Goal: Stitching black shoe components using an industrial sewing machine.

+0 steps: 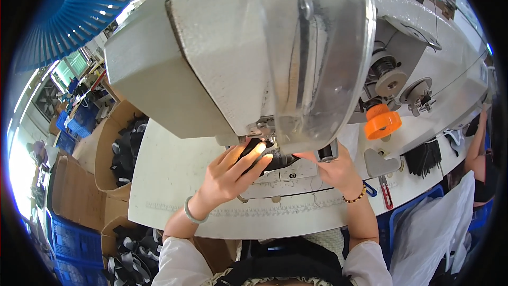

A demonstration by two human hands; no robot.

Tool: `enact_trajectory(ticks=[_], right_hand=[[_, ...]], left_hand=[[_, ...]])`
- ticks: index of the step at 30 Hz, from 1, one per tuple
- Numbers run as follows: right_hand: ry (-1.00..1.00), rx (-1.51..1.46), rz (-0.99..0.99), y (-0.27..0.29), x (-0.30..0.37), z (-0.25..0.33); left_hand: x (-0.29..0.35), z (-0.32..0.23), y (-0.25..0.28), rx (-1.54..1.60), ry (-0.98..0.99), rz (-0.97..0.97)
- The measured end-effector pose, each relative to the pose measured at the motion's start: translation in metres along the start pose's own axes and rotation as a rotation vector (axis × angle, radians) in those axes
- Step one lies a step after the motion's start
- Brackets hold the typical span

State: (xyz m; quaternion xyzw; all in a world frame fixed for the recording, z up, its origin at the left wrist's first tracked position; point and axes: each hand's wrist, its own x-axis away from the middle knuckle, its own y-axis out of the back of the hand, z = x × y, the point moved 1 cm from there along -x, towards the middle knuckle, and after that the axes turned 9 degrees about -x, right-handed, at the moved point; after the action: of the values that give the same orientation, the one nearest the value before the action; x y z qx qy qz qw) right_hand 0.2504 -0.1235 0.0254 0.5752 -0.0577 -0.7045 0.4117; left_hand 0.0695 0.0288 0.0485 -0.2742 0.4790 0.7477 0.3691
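Observation:
A black fabric piece lies under the head of a large pale sewing machine, lit by a small lamp near the needle area. My left hand grips its left part, fingers bent over it and fingertips close to the needle area. At its right end my right hand pinches the edge; a machine part hides most of those fingers. The needle itself is hidden behind the machine head and its clear plastic guard.
An orange knob juts from the machine. Red-handled snips, a grey pad and black strips lie right on the white table. Cartons of black pieces stand left; a blue crate with white plastic stands right, near another person's arm.

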Motion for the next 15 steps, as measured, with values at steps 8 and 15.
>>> enact_trajectory(ticks=[8, 15], right_hand=[[0.068, 0.043, 0.001, 0.0007, -0.0068, 0.0014], [0.077, 0.068, -0.029, 0.0006, -0.0072, 0.0042]], left_hand=[[-0.0029, -0.0005, 0.0057, 0.023, 0.052, 0.08], [-0.0032, 0.0029, 0.0027, 0.058, 0.063, 0.074]])
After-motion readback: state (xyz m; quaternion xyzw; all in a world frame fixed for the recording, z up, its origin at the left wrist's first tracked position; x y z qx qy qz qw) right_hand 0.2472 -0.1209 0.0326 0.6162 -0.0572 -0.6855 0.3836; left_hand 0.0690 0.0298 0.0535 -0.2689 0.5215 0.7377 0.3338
